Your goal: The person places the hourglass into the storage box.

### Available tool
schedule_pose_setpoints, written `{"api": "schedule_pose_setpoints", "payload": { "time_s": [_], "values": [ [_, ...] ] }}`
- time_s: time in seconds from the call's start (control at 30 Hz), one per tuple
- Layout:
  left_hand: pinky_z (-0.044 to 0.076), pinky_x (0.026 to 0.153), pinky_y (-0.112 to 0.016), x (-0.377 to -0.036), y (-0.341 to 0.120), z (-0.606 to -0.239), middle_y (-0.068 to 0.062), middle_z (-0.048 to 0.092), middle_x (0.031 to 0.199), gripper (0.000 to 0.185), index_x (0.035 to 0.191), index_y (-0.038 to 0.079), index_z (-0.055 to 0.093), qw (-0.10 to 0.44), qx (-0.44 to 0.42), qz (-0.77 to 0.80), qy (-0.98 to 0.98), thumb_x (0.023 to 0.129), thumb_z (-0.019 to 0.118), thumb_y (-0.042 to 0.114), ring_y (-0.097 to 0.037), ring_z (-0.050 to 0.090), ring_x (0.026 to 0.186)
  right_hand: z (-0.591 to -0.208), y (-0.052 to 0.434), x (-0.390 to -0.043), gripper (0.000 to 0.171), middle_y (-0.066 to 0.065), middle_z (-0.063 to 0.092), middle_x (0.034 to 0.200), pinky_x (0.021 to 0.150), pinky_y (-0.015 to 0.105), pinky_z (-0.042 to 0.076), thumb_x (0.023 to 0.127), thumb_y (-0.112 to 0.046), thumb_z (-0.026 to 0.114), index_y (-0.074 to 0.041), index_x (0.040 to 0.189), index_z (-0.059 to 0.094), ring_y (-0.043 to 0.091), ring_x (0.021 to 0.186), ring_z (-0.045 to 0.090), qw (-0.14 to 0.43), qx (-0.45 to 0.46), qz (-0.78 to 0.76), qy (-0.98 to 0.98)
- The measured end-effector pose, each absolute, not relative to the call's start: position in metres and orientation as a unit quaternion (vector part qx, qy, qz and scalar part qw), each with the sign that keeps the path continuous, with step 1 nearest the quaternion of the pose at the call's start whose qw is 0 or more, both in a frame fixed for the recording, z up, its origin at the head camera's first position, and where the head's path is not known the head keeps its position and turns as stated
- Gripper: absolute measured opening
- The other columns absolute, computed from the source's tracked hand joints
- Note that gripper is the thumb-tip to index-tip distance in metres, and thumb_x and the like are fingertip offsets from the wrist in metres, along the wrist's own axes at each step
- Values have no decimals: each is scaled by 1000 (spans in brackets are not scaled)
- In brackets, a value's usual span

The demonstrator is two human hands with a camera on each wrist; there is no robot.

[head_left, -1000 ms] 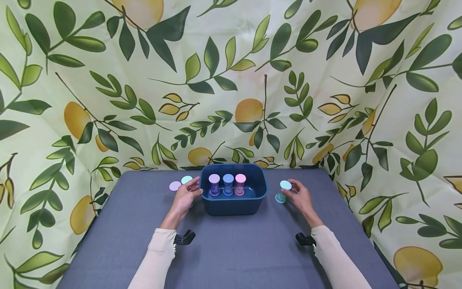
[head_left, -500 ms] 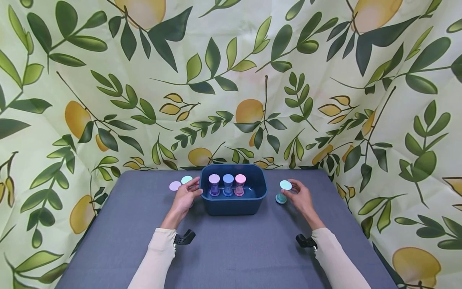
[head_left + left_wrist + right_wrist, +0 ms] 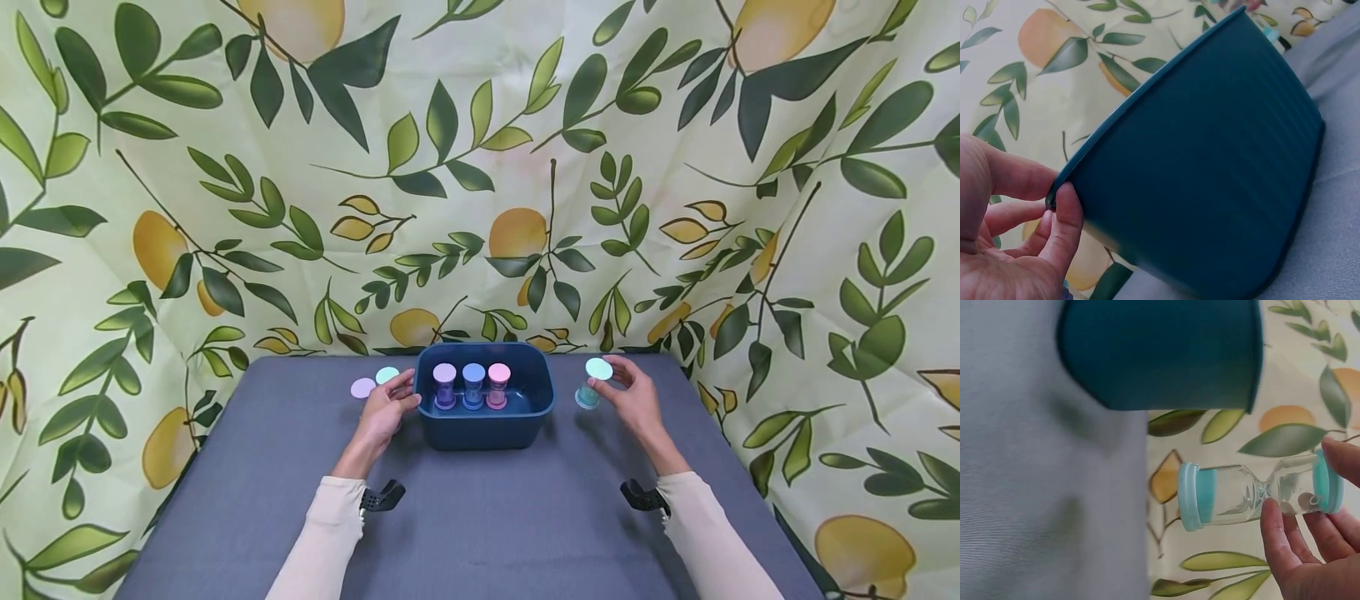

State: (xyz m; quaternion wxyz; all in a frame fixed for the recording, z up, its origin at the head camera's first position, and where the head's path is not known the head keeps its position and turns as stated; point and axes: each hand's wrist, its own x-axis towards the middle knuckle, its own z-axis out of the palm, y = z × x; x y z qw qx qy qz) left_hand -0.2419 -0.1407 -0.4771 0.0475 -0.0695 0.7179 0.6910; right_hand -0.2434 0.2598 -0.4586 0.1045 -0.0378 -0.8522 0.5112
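Hourglass (image 3: 1232, 495) lifted in right hand (image 3: 633, 400); bin (image 3: 486, 433) near, floral backdrop (image 3: 450, 208) behind.

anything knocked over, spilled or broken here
Nothing stands out. The purple hourglass, blue hourglass and pink hourglass stand upright inside the blue box, and the teal-capped hourglass in the right hand shows no visible crack or leak.

The head view is bright, the wrist views seemingly softer.
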Motion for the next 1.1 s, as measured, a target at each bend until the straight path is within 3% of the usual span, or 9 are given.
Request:
{"api": "schedule_pose_setpoints", "payload": {
  "time_s": [0.23, 0.43, 0.57, 0.77, 1.1],
  "values": [
    [51, 91, -25, -243, -141, -478, -17, 49, 144, 56, 145, 5, 47, 45, -70, 689, 719, 91, 60, -1, -32, 50, 128, -437, 257, -245, 57, 15, 59, 132, 97, 42, 48, 87, -32, 75, -9, 135, 54, 28, 123, 55, 129, -26, 500, -856],
    [51, 98, -32, -243, -140, -476, -18, 49, 144, 56, 145, 4, 46, 42, -61, 689, 721, 91, 60, -1, -32, 49, 130, -421, 256, -245, 57, 13, 60, 131, 86, 20, 47, 85, -33, 76, -10, 134, 56, 25, 121, 55, 140, -13, 507, -850],
    [52, 95, -30, -243, -140, -476, -18, 49, 143, 56, 145, 4, 46, 43, -65, 690, 720, 91, 60, -1, -32, 50, 128, -413, 255, -243, 57, 11, 60, 130, 78, 8, 47, 85, -32, 76, -11, 134, 56, 20, 117, 54, 140, -7, 511, -848],
    [52, 89, -23, -241, -140, -477, -18, 49, 142, 56, 145, 3, 46, 46, -66, 695, 714, 91, 60, -3, -32, 50, 128, -402, 247, -239, 57, 12, 60, 128, 77, 8, 48, 85, -33, 77, -11, 134, 57, 14, 111, 54, 149, 10, 514, -845],
    [51, 90, -23, -242, -142, -478, -17, 49, 143, 56, 145, 6, 47, 47, -68, 693, 717, 92, 60, -1, -31, 49, 128, -387, 227, -239, 52, 7, 61, 119, 80, 13, 48, 84, -24, 79, -10, 130, 59, 9, 102, 56, 150, 42, 544, -824]
  ]
}}
